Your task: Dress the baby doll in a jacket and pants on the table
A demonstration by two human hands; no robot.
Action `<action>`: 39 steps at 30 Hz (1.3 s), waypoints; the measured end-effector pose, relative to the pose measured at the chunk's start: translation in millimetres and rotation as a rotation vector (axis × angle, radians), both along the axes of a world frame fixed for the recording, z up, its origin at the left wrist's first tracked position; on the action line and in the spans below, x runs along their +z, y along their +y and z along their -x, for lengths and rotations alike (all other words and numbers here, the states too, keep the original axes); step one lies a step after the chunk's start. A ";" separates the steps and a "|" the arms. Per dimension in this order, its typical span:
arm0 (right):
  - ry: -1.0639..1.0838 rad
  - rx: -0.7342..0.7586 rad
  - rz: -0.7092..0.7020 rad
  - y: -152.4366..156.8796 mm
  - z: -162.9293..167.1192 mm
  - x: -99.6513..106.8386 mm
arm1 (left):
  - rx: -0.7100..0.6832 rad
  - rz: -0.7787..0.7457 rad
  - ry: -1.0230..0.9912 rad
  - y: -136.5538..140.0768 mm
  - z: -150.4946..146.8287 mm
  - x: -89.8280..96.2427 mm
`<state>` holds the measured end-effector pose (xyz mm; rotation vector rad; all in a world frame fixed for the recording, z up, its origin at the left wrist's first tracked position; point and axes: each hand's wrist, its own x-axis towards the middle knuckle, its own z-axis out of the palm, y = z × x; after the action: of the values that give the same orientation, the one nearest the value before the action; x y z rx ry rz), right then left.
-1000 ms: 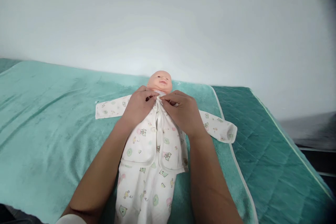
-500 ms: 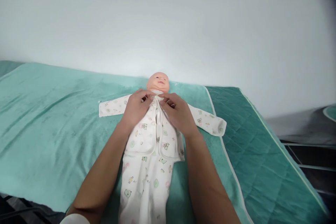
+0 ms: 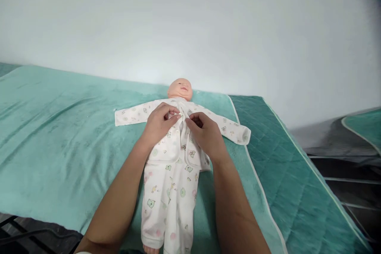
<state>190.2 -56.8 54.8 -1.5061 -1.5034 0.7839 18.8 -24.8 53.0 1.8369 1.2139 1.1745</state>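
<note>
A baby doll (image 3: pixel 180 89) lies on its back, head toward the wall, dressed in a white printed jacket (image 3: pixel 163 151) and matching trousers (image 3: pixel 169 202). Both sleeves stretch out sideways. On the chest, my left hand (image 3: pixel 160 124) pinches the jacket's front edge between thumb and fingers. Opposite it, my right hand (image 3: pixel 205 131) pinches the other front edge. The two edges come close together between my fingertips, while lower down the front hangs apart. Any fastener in my fingers is too small to make out. One foot of the doll (image 3: pixel 150 249) shows below a trouser leg.
A light green blanket (image 3: pixel 59 139) with wrinkles lies under the doll. Darker quilted green bedding (image 3: pixel 285 174) shows at the right. Behind stands a white wall (image 3: pixel 190 27). Metal bars (image 3: pixel 342 180) are at the right, and a dark frame (image 3: pixel 29 234) is at the lower left.
Both hands have moved from the jacket's collar down to the upper chest, and the neckline is now uncovered. The camera view has shifted slightly, bringing the doll's foot into sight.
</note>
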 end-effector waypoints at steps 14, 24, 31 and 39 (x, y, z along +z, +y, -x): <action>0.338 -0.058 -0.010 10.1 7.0 -1.1 | 0.000 0.123 -0.064 -3.7 -12.1 14.7; 0.389 -0.081 -0.008 -1.0 19.0 -2.6 | 0.003 0.199 -0.164 -1.9 -12.3 7.9; 0.318 -0.024 0.020 -0.4 17.2 -4.4 | -0.054 0.224 -0.236 -0.7 -5.8 2.4; 0.082 -0.039 -0.033 -2.5 22.3 -1.8 | -0.052 0.216 -0.181 -7.0 -5.8 6.3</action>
<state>167.9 -59.4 53.1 -1.4575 -1.4159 0.7847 24.6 -31.8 59.4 1.5588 1.1365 1.1083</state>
